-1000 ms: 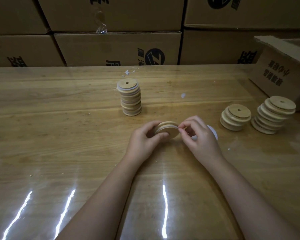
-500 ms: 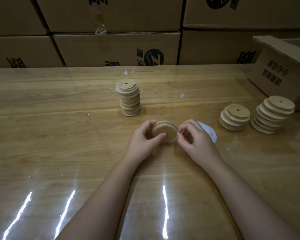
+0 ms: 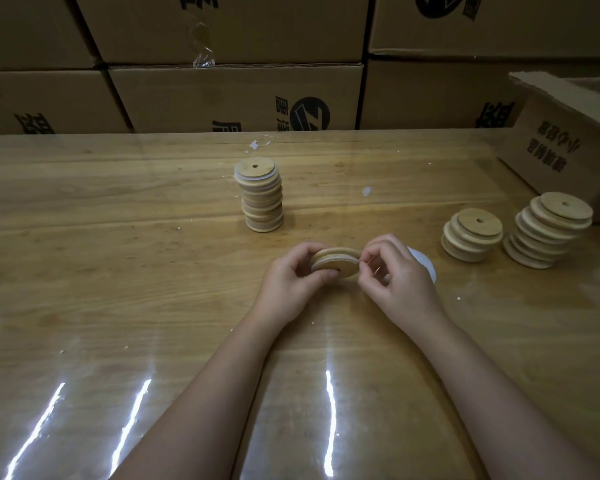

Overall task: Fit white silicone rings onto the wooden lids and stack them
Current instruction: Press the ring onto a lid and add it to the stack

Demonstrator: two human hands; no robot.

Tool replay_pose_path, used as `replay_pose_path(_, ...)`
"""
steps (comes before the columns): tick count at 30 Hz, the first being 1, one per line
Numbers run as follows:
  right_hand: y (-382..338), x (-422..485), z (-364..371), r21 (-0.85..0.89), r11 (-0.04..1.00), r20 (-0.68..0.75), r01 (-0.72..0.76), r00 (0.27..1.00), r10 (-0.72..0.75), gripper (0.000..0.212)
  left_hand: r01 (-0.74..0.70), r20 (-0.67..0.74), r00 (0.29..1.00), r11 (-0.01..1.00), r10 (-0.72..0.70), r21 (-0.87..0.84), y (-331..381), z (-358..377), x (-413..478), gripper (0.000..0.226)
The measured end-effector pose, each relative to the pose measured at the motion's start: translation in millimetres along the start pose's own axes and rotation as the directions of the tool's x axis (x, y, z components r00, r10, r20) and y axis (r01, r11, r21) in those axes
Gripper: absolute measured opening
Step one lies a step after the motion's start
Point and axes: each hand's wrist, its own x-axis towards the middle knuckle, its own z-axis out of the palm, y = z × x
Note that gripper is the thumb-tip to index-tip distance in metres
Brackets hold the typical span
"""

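Three stacks of wooden lids stood on the table [image 3: 118,271]: a tall ringed stack [image 3: 261,195] left of centre and two loose stacks [image 3: 471,237] [image 3: 548,233] at right. Between them, the left hand [image 3: 288,285] gripped a wooden lid [image 3: 335,261] by its edge, tilted just above the table. The right hand [image 3: 399,278] pinched the white silicone ring [image 3: 336,259] at the lid's right rim. More white rings [image 3: 425,263] lay behind that hand.

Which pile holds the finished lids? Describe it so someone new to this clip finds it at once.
Start at the wooden table in front of the stacked cardboard boxes. Just beyond the two hands stands a lone upright stack of lids, left of centre. Unlike the two slumped piles at the far right, white ring edges show between its lids.
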Motion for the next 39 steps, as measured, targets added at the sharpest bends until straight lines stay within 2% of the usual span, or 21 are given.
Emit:
replay_pose_path(4,3,-1,2,0.037,0.999,0.009,-0.032,0.999,0.032,0.010,0.104,-0.006,0.994,0.975,-0.107,-0.194,-2,-2,1,0.027)
replay_pose_path(7,3,-1,3,0.087,0.994,0.023,-0.069,0.997,0.067,0.013,0.143,0.014,0.990,0.956,-0.144,-0.255,-3,-2,1,0.024)
replay_pose_path(14,2,-1,6,0.188,0.934,0.191,-0.304,0.944,0.269,0.017,0.222,0.034,0.975,0.937,-0.221,-0.271,0,-2,3,0.020)
replay_pose_path(21,4,4,2,0.451,0.753,0.167,-0.479,0.874,0.456,0.015,0.303,0.049,0.953,0.936,-0.299,-0.180,5,1,5,0.019)
replay_pose_path(25,-1,6,1,0.533,0.699,0.177,-0.477,0.870,0.459,0.014,0.328,0.062,0.945,0.918,-0.322,-0.225,6,-2,6,0.018)
replay_pose_path(31,-11,5,2,0.586,0.637,0.286,-0.501,0.864,0.415,0.015,0.338,0.030,0.939,0.901,-0.343,-0.271,7,-6,8,0.019)
replay_pose_path(36,-12,5,5,0.588,0.638,0.280,-0.497,0.865,0.416,0.018,0.322,0.004,0.943,0.910,-0.333,-0.260,7,-4,8,0.021)
replay_pose_path(39,-10,4,5,0.588,0.639,0.263,-0.495,0.865,0.427,0.018,0.305,-0.030,0.945,0.912,-0.325,-0.275,7,-3,8,0.014)
